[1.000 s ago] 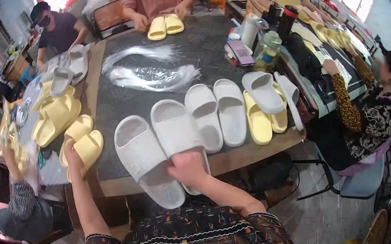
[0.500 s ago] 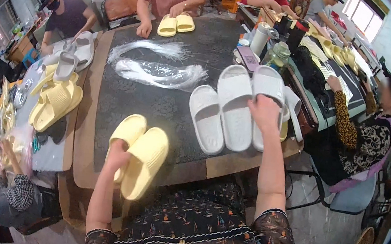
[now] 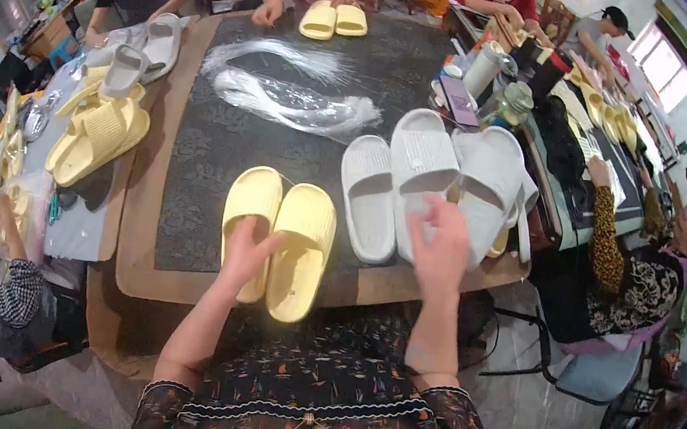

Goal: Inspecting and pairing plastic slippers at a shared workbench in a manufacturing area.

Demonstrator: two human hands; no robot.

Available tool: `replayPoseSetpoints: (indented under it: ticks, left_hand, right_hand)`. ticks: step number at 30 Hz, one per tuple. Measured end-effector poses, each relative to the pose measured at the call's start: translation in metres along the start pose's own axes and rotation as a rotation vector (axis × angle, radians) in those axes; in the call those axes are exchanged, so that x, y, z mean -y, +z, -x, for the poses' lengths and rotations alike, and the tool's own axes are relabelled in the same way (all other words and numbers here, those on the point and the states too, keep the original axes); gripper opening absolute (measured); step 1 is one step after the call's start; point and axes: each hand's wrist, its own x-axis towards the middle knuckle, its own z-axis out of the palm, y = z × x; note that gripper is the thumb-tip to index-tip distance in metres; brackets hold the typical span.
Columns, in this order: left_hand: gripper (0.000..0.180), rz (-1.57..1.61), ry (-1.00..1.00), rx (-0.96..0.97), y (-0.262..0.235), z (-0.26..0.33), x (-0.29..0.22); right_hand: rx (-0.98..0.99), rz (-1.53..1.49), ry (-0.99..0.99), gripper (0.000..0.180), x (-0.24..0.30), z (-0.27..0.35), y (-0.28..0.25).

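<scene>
A pair of pale yellow slippers (image 3: 302, 248) is held over the near edge of the table by my left hand (image 3: 249, 252). Its fingers reach into the left slipper of the pair, and the thumb points toward the right one. My right hand (image 3: 442, 243), slightly smeared, hovers in front of the grey slippers (image 3: 368, 196) with its fingers apart and nothing seen between them. These grey slippers stand side by side, toes away from me, several of them overlapping at the right. A bit of another yellow slipper (image 3: 497, 243) peeks out beneath.
Bundles of clear plastic strands (image 3: 289, 103) lie mid-table. A glass jar (image 3: 509, 106), a white bottle (image 3: 484, 68) and a phone (image 3: 460, 101) stand at the back right. Yellow and grey slippers pile on the left side table (image 3: 81, 232). Several co-workers sit around; one handles yellow slippers (image 3: 334, 21) opposite.
The yellow pair has moved right and turned more upright with my left hand. My right hand has come off the rightmost grey slipper and drawn closer to me; that slipper now leans outward.
</scene>
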Motion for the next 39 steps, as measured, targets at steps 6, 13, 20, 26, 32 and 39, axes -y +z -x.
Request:
replayPoseSetpoints:
  ticks: [6, 13, 20, 26, 32, 39]
  left_hand:
    - [0.040, -0.332, 0.331, 0.052, -0.012, 0.021, -0.036]
    - [0.035, -0.246, 0.249, -0.089, -0.060, 0.008, -0.053]
    - [0.034, -0.399, 0.480, -0.038, -0.054, -0.061, -0.046]
    - [0.031, 0.042, 0.285, 0.250, -0.008, -0.112, -0.020]
    - [0.028, 0.096, 0.304, 0.136, 0.001, -0.101, -0.012]
    - [0.022, 0.234, 0.236, 0.117, 0.004, -0.105, -0.023]
  right_hand:
    - [0.191, -0.517, -0.256, 0.024, 0.050, 0.007, 0.017]
    - [-1.890, -1.015, -1.009, 0.029, 0.120, -0.027, -0.103]
    - [-1.261, -1.014, -1.595, 0.022, -0.046, 0.085, -0.293]
    - [-1.413, -0.746, -1.809, 0.021, 0.010, 0.055, -0.251]
    - [-1.493, -0.436, -2.051, 0.026, 0.081, 0.015, -0.228]
    - [-1.392, -0.151, -2.078, 0.034, 0.178, -0.018, -0.164]
